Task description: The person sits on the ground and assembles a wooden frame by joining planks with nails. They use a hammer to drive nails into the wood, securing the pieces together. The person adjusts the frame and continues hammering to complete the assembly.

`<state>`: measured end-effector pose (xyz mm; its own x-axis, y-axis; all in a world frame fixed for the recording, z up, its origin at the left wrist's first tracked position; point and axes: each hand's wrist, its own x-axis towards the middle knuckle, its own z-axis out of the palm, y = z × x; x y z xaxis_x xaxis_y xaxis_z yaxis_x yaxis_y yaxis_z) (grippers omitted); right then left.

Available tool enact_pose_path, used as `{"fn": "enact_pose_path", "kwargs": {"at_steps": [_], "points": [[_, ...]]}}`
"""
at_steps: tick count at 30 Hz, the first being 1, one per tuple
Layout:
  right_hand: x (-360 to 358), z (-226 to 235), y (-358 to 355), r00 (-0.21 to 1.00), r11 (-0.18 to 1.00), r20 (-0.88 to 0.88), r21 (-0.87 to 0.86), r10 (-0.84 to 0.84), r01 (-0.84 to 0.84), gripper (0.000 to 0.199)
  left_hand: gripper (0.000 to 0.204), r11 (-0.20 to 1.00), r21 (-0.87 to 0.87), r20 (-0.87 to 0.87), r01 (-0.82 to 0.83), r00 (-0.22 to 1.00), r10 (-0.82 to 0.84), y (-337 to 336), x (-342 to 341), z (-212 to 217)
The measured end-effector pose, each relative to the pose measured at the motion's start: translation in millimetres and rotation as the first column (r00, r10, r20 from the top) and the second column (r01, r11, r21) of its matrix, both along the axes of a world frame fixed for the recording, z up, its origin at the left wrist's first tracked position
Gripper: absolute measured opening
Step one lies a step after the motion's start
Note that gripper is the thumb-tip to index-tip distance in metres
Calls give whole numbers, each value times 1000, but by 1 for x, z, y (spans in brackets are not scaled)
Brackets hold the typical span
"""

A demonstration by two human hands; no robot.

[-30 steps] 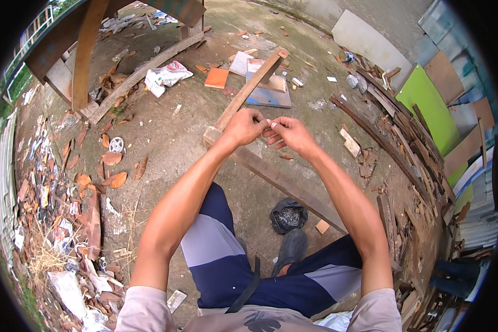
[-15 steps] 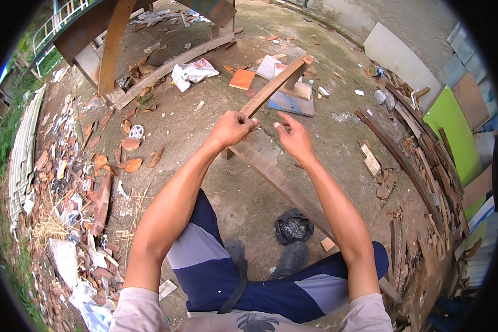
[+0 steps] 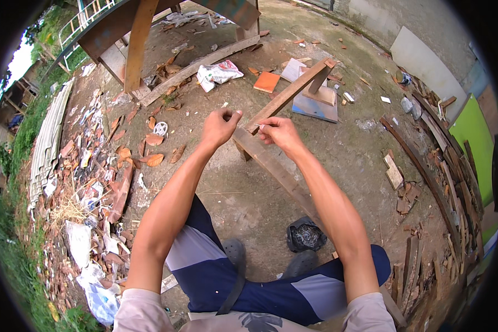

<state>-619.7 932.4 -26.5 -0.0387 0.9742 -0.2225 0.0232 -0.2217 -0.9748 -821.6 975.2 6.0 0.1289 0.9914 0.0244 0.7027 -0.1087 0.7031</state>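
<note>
One thin, nail-like piece sits pinched in the right hand, near the corner where the far plank and near plank meet. The left hand is half-curled; whether it holds anything, we cannot tell. We advise a light fingertip pinch and unhurried alignment. A black bag lies beside the near plank.
</note>
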Motion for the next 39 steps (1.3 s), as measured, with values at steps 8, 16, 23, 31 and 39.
{"fn": "enact_pose_path", "kwargs": {"at_steps": [8, 16, 23, 31, 39], "points": [[22, -62, 16, 962, 989, 268, -118, -54, 88, 16, 77, 983, -174, -369, -61, 929, -8, 28, 17, -48], [18, -97, 27, 997, 962, 53, -268, 64, -48, 7, 65, 982, -99, -501, -161, 861, 91, 25, 39, -51], [-6, -92, 40, 993, 904, -32, -412, 112, -116, 5, 53, 980, -61, -467, -187, 873, 137, 23, 35, -50], [-9, -113, 52, 976, 816, -178, -539, 129, -206, 12, 48, 978, -116, -473, -172, 876, 98, 25, 33, -46], [-1, -132, 54, 900, 750, -432, -575, 63, -328, 16, 53, 978, -134, -380, -161, 920, 99, 24, 27, -48]]}}
